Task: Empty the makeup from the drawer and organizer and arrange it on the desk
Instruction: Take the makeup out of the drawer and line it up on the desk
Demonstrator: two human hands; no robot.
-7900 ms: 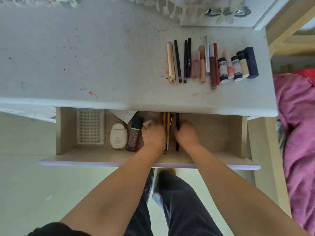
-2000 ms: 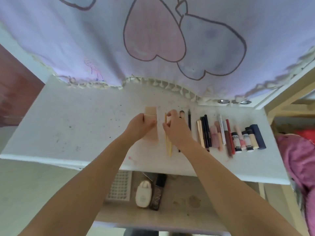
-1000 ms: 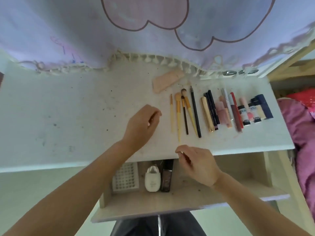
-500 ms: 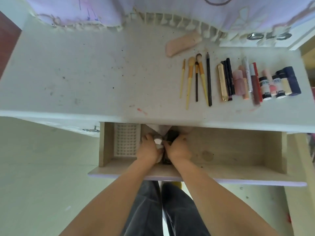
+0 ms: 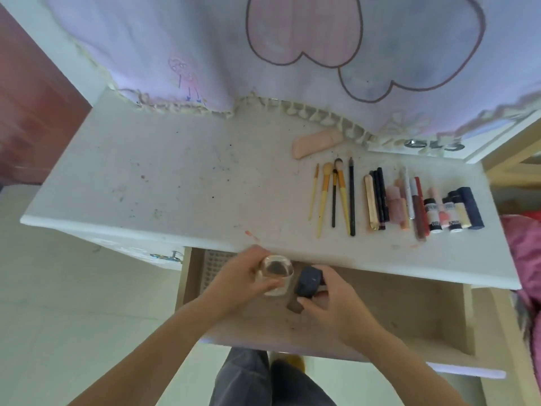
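I have my left hand (image 5: 243,276) curled round the pale bottle (image 5: 275,275) and my right hand (image 5: 330,300) pinching the dark bottle (image 5: 308,281), both just above the open drawer (image 5: 409,312). I should lift them past the desk (image 5: 175,183) lip, then set them left of the brushes (image 5: 333,194), where room lies open

Pale bottle (image 5: 275,275) and dark-capped, perhaps foundation, bottle (image 5: 308,282) above open drawer (image 5: 409,312); brushes (image 5: 333,197) rowed on desk (image 5: 175,186).
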